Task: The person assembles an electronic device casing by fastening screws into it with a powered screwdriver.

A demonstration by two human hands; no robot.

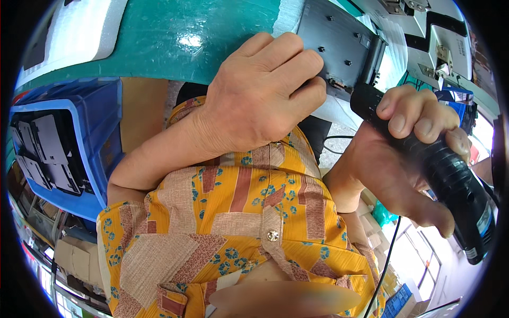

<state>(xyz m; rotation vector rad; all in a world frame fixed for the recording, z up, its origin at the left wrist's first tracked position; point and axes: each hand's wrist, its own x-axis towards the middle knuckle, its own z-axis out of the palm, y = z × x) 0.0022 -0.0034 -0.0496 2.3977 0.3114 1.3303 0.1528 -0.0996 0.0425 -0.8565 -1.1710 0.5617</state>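
Note:
My left hand (268,90) is closed in a fist with its back toward me, just left of a black flat panel (339,40). Whatever its curled fingers may hold is hidden. In my right hand (392,159) is a black, tape-wrapped electric screwdriver (450,175), gripped round its body and tilted. Its upper end lies close to the panel's near right corner; no bit can be made out. Small dark posts dot the panel, and a thick rounded bar runs along its right side.
The panel lies on white foam over a green table (159,40). A foam-lined piece (90,32) is at far left. Below stands a blue crate (101,143) holding several black and grey plates (50,140). Metal equipment (445,47) stands at right, and a black cable (389,254) hangs below.

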